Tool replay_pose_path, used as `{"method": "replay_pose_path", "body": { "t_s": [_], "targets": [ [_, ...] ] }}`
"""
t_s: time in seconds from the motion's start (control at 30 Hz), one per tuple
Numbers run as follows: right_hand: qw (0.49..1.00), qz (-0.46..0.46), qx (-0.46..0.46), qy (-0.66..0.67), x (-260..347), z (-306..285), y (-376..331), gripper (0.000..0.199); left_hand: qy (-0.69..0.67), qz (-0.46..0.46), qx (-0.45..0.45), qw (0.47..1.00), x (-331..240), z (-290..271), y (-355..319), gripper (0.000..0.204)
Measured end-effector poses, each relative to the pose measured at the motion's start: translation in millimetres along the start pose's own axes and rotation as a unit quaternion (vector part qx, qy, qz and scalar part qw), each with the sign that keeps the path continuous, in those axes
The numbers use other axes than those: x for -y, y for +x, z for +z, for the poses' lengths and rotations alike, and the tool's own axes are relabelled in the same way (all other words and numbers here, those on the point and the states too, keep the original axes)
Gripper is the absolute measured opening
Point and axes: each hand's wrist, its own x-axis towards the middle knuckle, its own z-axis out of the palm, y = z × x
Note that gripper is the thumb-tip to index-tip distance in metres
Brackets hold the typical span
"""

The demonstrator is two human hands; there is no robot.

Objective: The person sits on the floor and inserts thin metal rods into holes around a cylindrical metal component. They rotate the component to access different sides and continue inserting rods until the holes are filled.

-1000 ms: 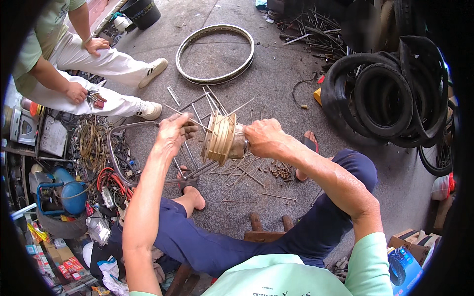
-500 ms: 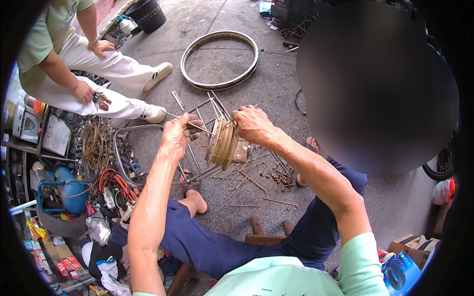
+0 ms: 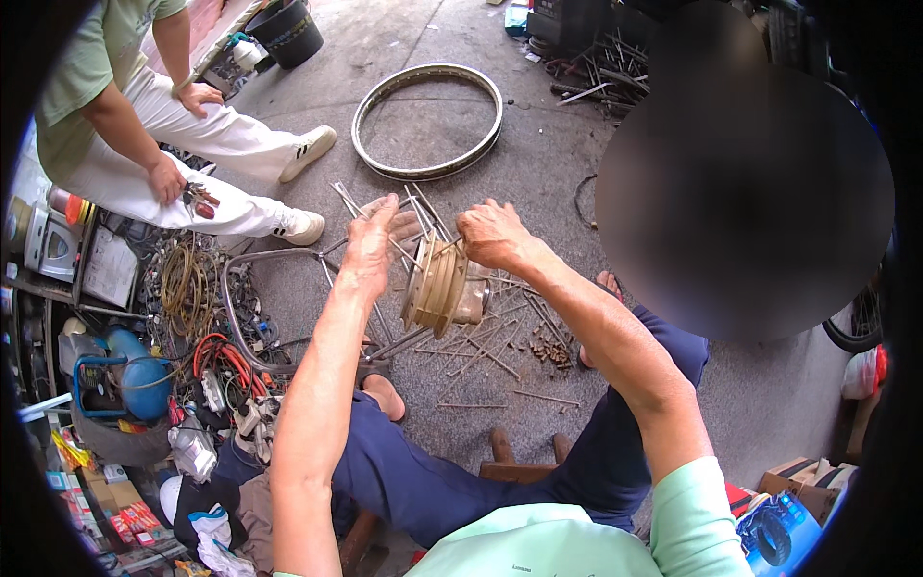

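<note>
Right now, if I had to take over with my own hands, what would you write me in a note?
Left hand: open, fingers among the spokes sticking up from the wheel hub.
Right hand: pinching a spoke at the hub's top edge.
The hub is held up over the floor, a few spokes fitted.
Loose spokes lie scattered under it; the bare wheel rim lies beyond.
Done: some spokes in.
Left: many spokes are loose, and the rim is not joined.

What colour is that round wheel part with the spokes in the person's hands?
The wheel hub is a dull tan-gold metal, with grey spokes. The head view shows it best.
</note>
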Motion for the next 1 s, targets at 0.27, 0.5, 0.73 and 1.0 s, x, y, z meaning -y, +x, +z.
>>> {"method": "replay_pose_path", "body": {
  "t_s": [0.27, 0.5, 0.73, 1.0],
  "targets": [
    [1.0, 0.019, -0.003, -0.002, 3.6, -16.1, 12.1, 0.026, 0.085, -0.085, 0.045, 0.992, 5.0, -15.4, -25.8, 0.037],
    [0.998, 0.048, -0.03, 0.003, 10.4, 3.1, 18.2, 0.023, 0.154, -0.127, 0.024, 0.98, 0.2, -18.8, -32.3, 0.025],
    [0.969, 0.145, -0.047, 0.194, -0.2, 14.0, 25.3, 0.029, 0.125, -0.085, 0.0, 0.988, 6.0, -13.2, -32.1, 0.019],
    [0.913, 0.12, -0.133, 0.366, -8.1, 14.0, 30.9, 0.034, 0.149, -0.04, -0.06, 0.986, 9.2, -14.1, -28.1, 0.018]
  ]
}}
